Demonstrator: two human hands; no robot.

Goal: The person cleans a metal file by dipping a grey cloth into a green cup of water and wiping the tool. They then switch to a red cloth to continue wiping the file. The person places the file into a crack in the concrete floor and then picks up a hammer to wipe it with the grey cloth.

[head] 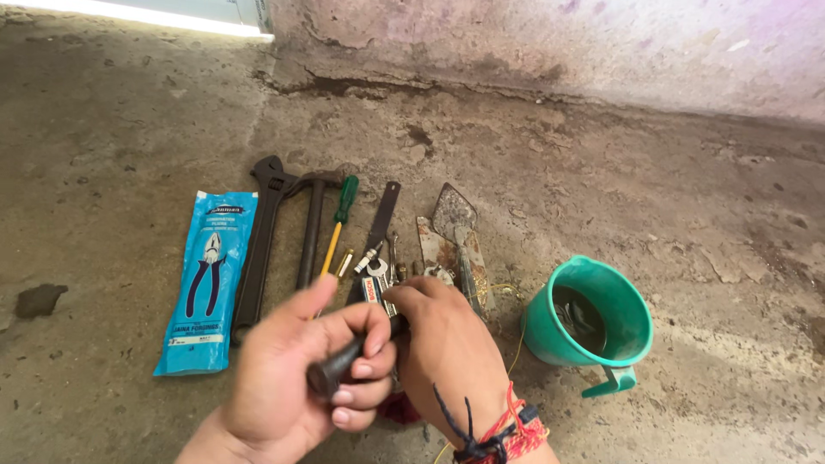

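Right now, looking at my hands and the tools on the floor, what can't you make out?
Head view only:
- Dark handle in the left hand: its working end is hidden behind the right hand.
- Right fingertips: hidden, curled away from the camera.
- Small tools behind the hands: partly hidden.
- Green mug: contents too dark to identify.

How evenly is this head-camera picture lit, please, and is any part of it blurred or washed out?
Head view: soft, even daylight on the grey concrete floor, shadows faint; a blown-out white strip of light at the top left edge; a slight purple cast on the stained wall; the left hand, gripping a dark cylindrical handle, is a little motion-blurred; the laid-out tools and the green plastic cup are sharp.
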